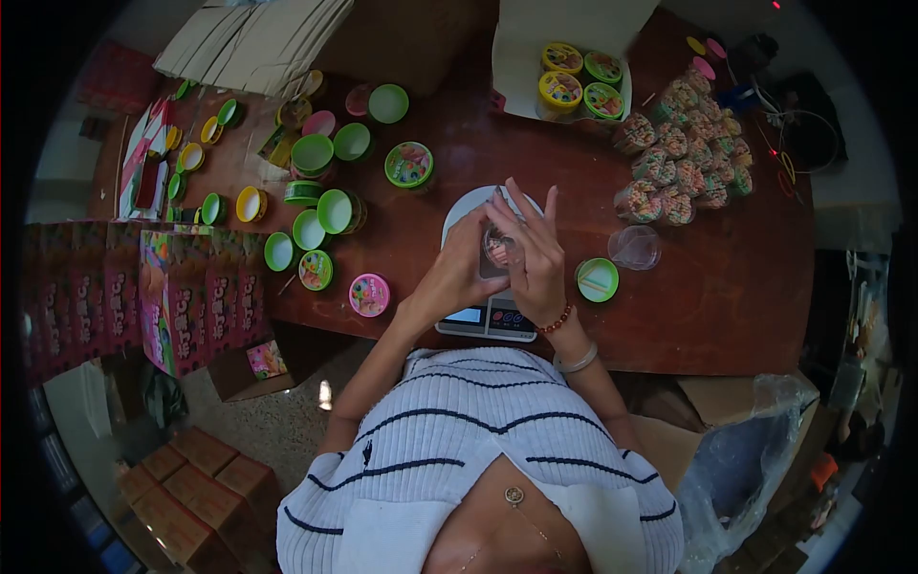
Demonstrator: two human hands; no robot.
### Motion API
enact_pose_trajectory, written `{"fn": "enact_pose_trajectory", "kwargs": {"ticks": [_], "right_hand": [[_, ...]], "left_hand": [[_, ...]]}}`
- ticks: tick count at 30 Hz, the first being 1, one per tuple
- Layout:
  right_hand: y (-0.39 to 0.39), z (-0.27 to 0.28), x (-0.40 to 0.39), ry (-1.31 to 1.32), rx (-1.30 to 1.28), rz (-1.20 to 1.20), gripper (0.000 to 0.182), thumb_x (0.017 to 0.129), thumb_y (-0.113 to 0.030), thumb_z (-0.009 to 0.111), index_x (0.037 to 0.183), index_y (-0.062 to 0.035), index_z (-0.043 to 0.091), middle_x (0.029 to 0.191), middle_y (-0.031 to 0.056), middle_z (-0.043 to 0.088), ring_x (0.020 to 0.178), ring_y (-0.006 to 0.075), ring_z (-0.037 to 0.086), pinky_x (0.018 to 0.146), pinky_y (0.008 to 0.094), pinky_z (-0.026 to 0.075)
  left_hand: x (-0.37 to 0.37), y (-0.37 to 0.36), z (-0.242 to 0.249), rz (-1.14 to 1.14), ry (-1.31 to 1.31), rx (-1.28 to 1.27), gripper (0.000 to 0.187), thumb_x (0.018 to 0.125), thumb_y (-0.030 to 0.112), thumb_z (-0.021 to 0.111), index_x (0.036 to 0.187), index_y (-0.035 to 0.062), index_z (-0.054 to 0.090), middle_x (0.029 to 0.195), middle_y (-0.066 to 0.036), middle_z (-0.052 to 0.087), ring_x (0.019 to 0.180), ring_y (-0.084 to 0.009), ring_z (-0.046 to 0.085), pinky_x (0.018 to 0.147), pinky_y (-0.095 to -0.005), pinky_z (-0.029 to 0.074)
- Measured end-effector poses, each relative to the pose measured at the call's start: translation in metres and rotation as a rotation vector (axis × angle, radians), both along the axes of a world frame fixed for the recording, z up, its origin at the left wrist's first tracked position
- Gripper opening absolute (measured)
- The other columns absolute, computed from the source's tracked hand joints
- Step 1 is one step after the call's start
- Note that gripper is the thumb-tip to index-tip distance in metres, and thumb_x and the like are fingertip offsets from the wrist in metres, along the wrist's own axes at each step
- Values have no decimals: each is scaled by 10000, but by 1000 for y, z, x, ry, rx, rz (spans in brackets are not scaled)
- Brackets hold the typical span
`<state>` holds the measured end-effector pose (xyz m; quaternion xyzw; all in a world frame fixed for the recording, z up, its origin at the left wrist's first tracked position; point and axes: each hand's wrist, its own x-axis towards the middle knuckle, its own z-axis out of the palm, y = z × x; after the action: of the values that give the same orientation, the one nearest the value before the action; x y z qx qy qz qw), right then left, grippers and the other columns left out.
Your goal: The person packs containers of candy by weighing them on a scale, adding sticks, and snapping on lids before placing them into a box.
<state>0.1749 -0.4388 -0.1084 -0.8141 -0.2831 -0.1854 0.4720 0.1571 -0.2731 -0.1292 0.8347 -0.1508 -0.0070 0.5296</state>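
Both hands meet over a white kitchen scale (517,327) with a lit display. Between them is a clear plastic cup (498,251) with small pinkish pieces inside, partly hidden by the fingers. My left hand (457,266) curves around the cup's left side, its thumb reaching across the near side. On the right side of the cup is my right hand (538,256), its back toward me; some fingers grip near the rim while others stretch upward. To the right lie a green lid (598,280) with pale sticks in it and a clear empty cup (635,248).
Many filled clear cups (684,163) stand clustered at the right. A white box (559,38) holds several yellow and green lidded tubs. Green and yellow lids (335,211) spread over the left of the table, near pink printed boxes (182,304). Scissors (787,167) lie at the right edge.
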Motion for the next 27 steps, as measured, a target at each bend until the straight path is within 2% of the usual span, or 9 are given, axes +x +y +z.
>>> {"fn": "enact_pose_trajectory", "kwargs": {"ticks": [5,9,12,13,15,17,18,23,27], "right_hand": [[-9,15,5,196,154,61,575,1155,-313,264,1237,67,688,1258,262,710,1425,371,519,1290,579,110],[-2,18,10,301,447,19,561,1159,-299,261,1145,58,693,1243,275,709,1409,373,533,1290,553,179],[-15,23,15,655,1330,60,412,1152,-285,362,1009,7,615,1148,218,744,1359,379,568,1235,506,374],[-25,23,18,657,1329,57,412,1152,-285,362,1009,7,615,1148,218,744,1359,379,568,1235,506,374],[-49,21,23,709,1822,274,208,1129,-153,438,966,-43,506,771,39,517,811,177,599,1079,384,520],[-79,21,18,870,2008,537,224,1123,-175,473,923,-78,490,740,3,425,652,103,442,715,261,497],[-89,25,12,884,1996,461,240,1132,-200,452,920,-89,479,727,-6,389,577,78,354,535,241,315],[-111,29,-15,966,1761,489,259,1141,-261,412,944,-99,458,699,-24,338,526,76,281,466,254,237],[-109,27,-29,1017,1582,271,233,1131,-260,441,978,-90,489,682,-44,317,515,56,255,473,240,220]], "left_hand": [[-4,36,59,-161,-110,86,911,721,151,883,1511,69,438,1509,-193,513,1492,-389,404,1233,-470,336],[2,41,85,-47,-171,24,677,799,111,830,1416,52,559,1462,-171,576,1428,-359,499,1171,-455,425],[9,48,93,53,-279,44,630,822,87,814,1401,44,570,1411,-168,617,1370,-357,556,1140,-441,451],[8,51,94,105,-294,20,580,836,62,803,1375,29,590,1363,-160,653,1299,-335,614,1096,-412,481],[7,62,92,136,-275,26,571,837,57,804,1368,23,596,1359,-161,657,1282,-319,627,1083,-398,485],[3,70,88,220,-228,10,535,847,36,794,1349,8,612,1316,-158,684,1232,-276,660,1059,-372,492],[2,75,88,236,-217,29,522,854,30,787,1346,6,615,1295,-154,694,1212,-269,669,1049,-369,498],[-11,97,90,342,-207,147,421,890,5,744,1302,28,660,1229,-126,725,1158,-239,688,1003,-347,521],[-17,102,85,373,-203,143,377,897,-1,734,1269,26,682,1189,-111,740,1097,-221,704,960,-336,540]]}}
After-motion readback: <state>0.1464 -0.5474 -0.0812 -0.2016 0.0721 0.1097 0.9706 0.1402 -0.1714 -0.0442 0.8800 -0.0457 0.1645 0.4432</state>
